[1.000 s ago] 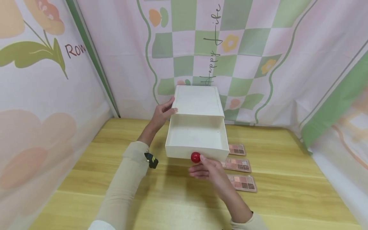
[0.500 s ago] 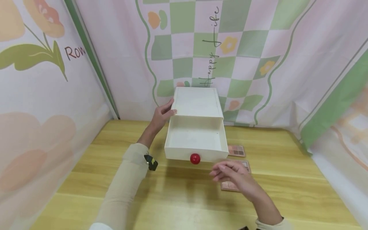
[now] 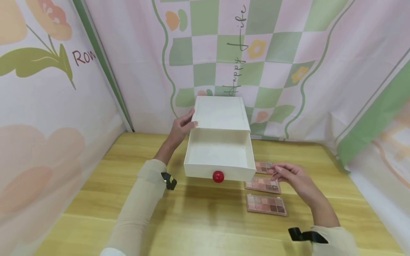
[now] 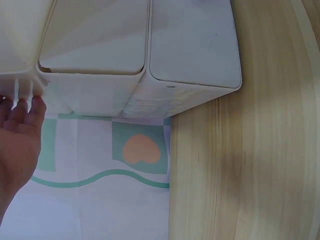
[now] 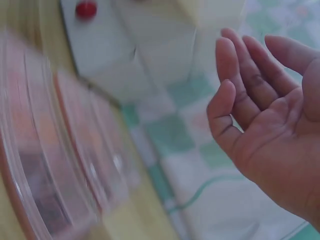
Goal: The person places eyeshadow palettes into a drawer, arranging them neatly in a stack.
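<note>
A cream drawer box [image 3: 220, 113] stands at the back of the wooden table [image 3: 198, 220]. Its drawer [image 3: 219, 156] is pulled out and shows nothing inside; a red knob [image 3: 218, 176] sits on its front. My left hand [image 3: 182, 125] rests against the box's left top edge, fingers straight [image 4: 22, 112]. My right hand [image 3: 285, 171] hovers open over the eyeshadow palettes to the right of the drawer, holding nothing [image 5: 260, 100]. Three palettes lie in a row: far [image 3: 263, 166], middle [image 3: 262, 184], near [image 3: 266, 204].
Printed fabric walls close in the table at the back [image 3: 256, 53], left [image 3: 38, 106] and right [image 3: 378, 117]. Bare wood lies in front of the drawer and left of my left arm.
My right hand let go of the red knob and moved right, over the palettes. The drawer stays pulled out. My left hand has not moved.
</note>
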Motion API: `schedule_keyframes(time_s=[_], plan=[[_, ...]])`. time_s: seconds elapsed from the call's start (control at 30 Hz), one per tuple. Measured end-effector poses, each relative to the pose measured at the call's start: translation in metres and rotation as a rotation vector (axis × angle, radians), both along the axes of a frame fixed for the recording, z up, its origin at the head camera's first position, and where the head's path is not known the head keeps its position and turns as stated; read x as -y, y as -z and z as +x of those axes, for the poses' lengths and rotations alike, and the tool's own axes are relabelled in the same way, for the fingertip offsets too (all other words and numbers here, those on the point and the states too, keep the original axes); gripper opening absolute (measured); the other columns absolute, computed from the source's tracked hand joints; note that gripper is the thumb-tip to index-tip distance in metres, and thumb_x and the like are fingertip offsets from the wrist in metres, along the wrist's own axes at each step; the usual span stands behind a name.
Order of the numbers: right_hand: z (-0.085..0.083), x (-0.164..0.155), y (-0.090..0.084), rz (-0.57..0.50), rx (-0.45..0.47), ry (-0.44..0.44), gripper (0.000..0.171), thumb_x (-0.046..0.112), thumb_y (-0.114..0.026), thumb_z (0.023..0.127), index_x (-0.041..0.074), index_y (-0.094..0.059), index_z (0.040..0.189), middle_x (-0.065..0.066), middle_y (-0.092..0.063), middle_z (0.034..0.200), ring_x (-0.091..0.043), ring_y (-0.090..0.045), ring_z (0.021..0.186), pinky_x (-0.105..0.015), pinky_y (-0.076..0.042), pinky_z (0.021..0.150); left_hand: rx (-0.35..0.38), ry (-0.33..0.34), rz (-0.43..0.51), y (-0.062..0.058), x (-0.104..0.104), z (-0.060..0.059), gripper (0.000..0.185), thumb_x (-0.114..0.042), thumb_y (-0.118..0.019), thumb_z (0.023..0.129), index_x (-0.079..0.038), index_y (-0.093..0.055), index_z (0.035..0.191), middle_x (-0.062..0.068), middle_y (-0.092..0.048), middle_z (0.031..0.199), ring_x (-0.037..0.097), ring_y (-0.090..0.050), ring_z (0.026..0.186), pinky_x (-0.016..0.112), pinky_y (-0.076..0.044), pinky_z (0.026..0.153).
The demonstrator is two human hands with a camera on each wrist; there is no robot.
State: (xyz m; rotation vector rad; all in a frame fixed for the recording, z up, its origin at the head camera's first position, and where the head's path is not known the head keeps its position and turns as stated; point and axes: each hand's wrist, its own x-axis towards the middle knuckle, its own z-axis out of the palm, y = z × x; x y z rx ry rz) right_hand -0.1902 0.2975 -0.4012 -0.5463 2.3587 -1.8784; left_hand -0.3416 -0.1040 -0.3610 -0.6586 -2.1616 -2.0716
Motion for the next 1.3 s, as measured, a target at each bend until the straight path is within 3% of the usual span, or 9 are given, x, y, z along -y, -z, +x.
schedule_keyframes(time_s=[0.17,0.27,0.37,0.5,0.63,0.7,0.77,1.2,1.3], plan=[[-0.028,-0.025,0.015,0.033,-0.028,0.121,0.024,0.015,-0.051,0.106,0.024,-0.071,0.114,0.022,-0.076,0.102,0.003,-0.070,0.092,-0.012,-0.057,0.079,-0.003,-0.001,-0.010,-0.001,0.000,0.000,0.065,-0.015,-0.059,0.096,-0.001,-0.034,0.154,0.011,-0.027,0.168,0.026,-0.033,0.155,0.034,-0.033,0.128],[-0.042,-0.034,0.025,0.098,-0.040,0.180,0.020,0.017,-0.054,0.105,0.015,-0.070,0.118,0.028,-0.073,0.102,0.007,-0.069,0.093,-0.011,-0.057,0.079,-0.005,-0.005,-0.015,-0.001,0.000,0.001,0.064,-0.015,-0.059,0.096,0.000,-0.034,0.154,0.012,-0.028,0.167,0.027,-0.034,0.154,0.035,-0.034,0.127],[-0.052,-0.040,0.035,0.192,-0.027,0.217,0.033,0.020,-0.057,0.104,-0.003,-0.064,0.126,0.032,-0.070,0.103,0.013,-0.066,0.094,-0.008,-0.056,0.080,-0.006,-0.002,-0.011,-0.002,0.001,0.000,0.064,-0.014,-0.058,0.096,-0.001,-0.034,0.154,0.011,-0.028,0.167,0.027,-0.035,0.154,0.036,-0.034,0.127],[-0.066,-0.041,0.049,0.366,-0.030,0.239,0.042,0.020,-0.060,0.102,-0.010,-0.060,0.132,0.003,-0.077,0.117,0.011,-0.061,0.102,-0.004,-0.050,0.085,0.001,0.001,-0.009,-0.001,0.002,0.000,0.065,-0.015,-0.059,0.096,-0.002,-0.034,0.155,0.011,-0.027,0.168,0.027,-0.034,0.155,0.036,-0.034,0.127],[-0.079,-0.036,0.058,0.457,-0.004,0.201,0.048,0.016,-0.062,0.100,-0.009,-0.053,0.140,-0.031,-0.057,0.143,-0.032,-0.059,0.130,-0.035,-0.049,0.113,0.008,-0.008,-0.018,0.001,0.006,0.002,0.065,-0.017,-0.059,0.097,-0.003,-0.033,0.155,0.010,-0.027,0.168,0.025,-0.035,0.154,0.035,-0.034,0.127],[-0.084,-0.035,0.059,0.451,0.042,0.167,0.056,0.015,-0.063,0.099,-0.010,-0.046,0.145,-0.034,-0.047,0.150,-0.051,-0.042,0.142,-0.057,-0.039,0.120,0.006,-0.005,-0.021,0.001,0.006,0.001,0.065,-0.017,-0.059,0.097,-0.002,-0.033,0.155,0.010,-0.026,0.169,0.025,-0.034,0.155,0.034,-0.034,0.127],[-0.088,-0.035,0.058,0.450,0.071,0.141,0.062,0.015,-0.066,0.097,-0.010,-0.041,0.149,-0.036,-0.040,0.154,-0.057,-0.030,0.146,-0.071,-0.028,0.119,0.002,0.004,-0.021,0.000,0.005,0.000,0.066,-0.018,-0.059,0.097,-0.002,-0.032,0.156,0.010,-0.025,0.169,0.024,-0.033,0.155,0.033,-0.033,0.127],[-0.097,-0.038,0.071,0.575,0.014,0.082,0.072,0.019,-0.078,0.089,-0.014,-0.045,0.144,-0.036,-0.049,0.147,-0.055,-0.050,0.133,-0.059,-0.048,0.111,0.001,0.004,-0.019,-0.002,0.002,-0.001,0.066,-0.017,-0.058,0.097,-0.002,-0.033,0.155,0.011,-0.027,0.168,0.025,-0.033,0.155,0.033,-0.033,0.127],[-0.098,-0.039,0.073,0.598,-0.018,0.088,0.072,0.019,-0.080,0.086,-0.015,-0.048,0.141,-0.037,-0.052,0.144,-0.054,-0.054,0.129,-0.049,-0.055,0.106,0.003,0.002,-0.016,-0.002,0.003,-0.001,0.065,-0.017,-0.059,0.097,-0.002,-0.033,0.155,0.011,-0.027,0.168,0.025,-0.034,0.155,0.033,-0.034,0.127]])
